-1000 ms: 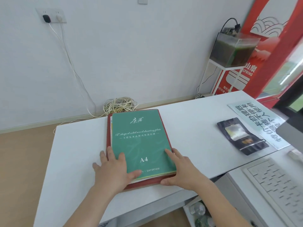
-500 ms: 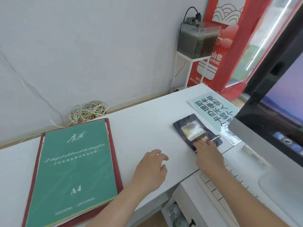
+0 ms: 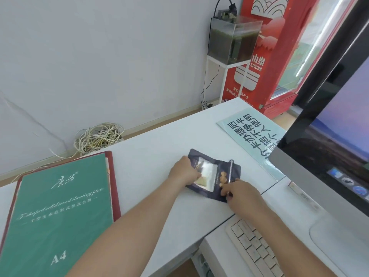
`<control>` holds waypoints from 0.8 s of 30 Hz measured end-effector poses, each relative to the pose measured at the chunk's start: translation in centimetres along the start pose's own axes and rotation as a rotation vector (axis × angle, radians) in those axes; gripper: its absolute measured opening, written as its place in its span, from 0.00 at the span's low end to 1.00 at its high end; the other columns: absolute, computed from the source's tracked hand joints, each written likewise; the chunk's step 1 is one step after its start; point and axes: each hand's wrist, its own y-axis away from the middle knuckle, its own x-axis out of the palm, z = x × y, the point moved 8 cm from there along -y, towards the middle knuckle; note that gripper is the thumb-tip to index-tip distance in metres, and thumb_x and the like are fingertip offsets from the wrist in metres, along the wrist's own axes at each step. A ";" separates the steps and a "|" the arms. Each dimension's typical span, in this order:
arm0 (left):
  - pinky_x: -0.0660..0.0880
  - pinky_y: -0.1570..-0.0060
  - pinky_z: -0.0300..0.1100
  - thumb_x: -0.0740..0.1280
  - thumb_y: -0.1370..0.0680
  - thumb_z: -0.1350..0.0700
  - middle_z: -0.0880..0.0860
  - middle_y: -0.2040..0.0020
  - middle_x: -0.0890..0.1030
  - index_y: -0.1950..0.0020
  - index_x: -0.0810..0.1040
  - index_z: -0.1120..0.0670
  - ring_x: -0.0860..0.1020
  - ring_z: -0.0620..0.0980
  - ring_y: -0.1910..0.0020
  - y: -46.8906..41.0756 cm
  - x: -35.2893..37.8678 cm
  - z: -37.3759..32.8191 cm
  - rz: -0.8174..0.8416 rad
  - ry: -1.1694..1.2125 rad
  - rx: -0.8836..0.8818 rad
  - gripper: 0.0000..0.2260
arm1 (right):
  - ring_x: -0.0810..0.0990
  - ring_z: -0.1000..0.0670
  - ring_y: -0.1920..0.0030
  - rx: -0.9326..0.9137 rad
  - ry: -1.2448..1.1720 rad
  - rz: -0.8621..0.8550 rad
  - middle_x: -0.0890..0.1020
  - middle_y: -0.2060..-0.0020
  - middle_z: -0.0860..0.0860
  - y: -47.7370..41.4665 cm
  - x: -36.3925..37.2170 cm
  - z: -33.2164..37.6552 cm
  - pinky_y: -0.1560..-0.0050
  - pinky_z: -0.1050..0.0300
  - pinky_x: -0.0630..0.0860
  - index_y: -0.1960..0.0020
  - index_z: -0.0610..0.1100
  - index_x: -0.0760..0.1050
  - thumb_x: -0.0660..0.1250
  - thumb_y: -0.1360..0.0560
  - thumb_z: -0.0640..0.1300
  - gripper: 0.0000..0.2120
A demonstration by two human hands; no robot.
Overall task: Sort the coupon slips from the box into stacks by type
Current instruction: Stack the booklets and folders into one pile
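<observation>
Head view: dark pouch (image 3: 216,170) lies on the white desk (image 3: 159,140), between the green pad (image 3: 60,212) and the monitor (image 3: 329,156). The left hand (image 3: 184,172) grips its left edge, fingers curled over the clear window. The right hand (image 3: 242,193) pinches the near right corner by the zip strip. Pale pieces show through the window, perhaps slips, but too blurred to tell. A keyboard (image 3: 253,248) sits near the right wrist.

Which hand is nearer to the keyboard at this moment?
Right. The right hand pinches the dark pouch's near corner, just beyond the keyboard's far end. The left hand grips the pouch's left edge, farther from the keys.
</observation>
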 end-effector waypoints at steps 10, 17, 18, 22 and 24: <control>0.71 0.58 0.37 0.65 0.23 0.64 0.43 0.53 0.80 0.46 0.74 0.46 0.78 0.43 0.55 14.2 -13.1 12.3 -0.348 0.519 0.016 0.13 | 0.82 0.52 0.58 -0.057 -1.025 -0.040 0.81 0.53 0.50 2.3 -3.6 11.6 0.60 0.63 0.74 0.31 0.62 0.61 0.71 0.27 0.38 0.34; 0.69 0.49 0.41 0.66 0.23 0.58 0.49 0.38 0.77 0.28 0.65 0.41 0.74 0.51 0.43 15.4 -21.4 23.8 -0.400 -0.100 -0.139 0.26 | 0.84 0.51 0.65 -0.159 -0.851 0.304 0.85 0.66 0.49 6.3 5.3 25.4 0.63 0.61 0.77 0.36 0.51 0.71 0.66 0.26 0.37 0.21; 0.69 0.46 0.44 0.65 0.23 0.55 0.50 0.37 0.75 0.28 0.64 0.40 0.72 0.51 0.40 14.9 -21.7 24.1 -0.433 -0.199 -0.133 0.25 | 0.84 0.50 0.65 -0.151 -0.787 0.286 0.85 0.66 0.49 6.7 6.4 26.2 0.59 0.57 0.79 0.41 0.51 0.73 0.65 0.25 0.39 0.15; 0.64 0.35 0.55 0.62 0.25 0.39 0.54 0.26 0.61 0.25 0.56 0.43 0.58 0.57 0.28 16.5 -21.4 27.5 -0.530 -0.218 -0.220 0.31 | 0.79 0.49 0.52 -0.131 -0.369 0.062 0.81 0.52 0.53 6.8 6.1 26.7 0.52 0.56 0.75 0.41 0.51 0.74 0.59 0.22 0.53 0.13; 0.60 0.31 0.54 0.61 0.28 0.32 0.53 0.23 0.54 0.24 0.52 0.42 0.53 0.57 0.25 18.9 -19.3 29.6 -0.475 -0.150 -0.235 0.36 | 0.74 0.48 0.40 -0.109 -0.275 -0.021 0.74 0.40 0.50 6.2 4.9 26.4 0.48 0.57 0.70 0.29 0.50 0.66 0.57 0.20 0.53 0.21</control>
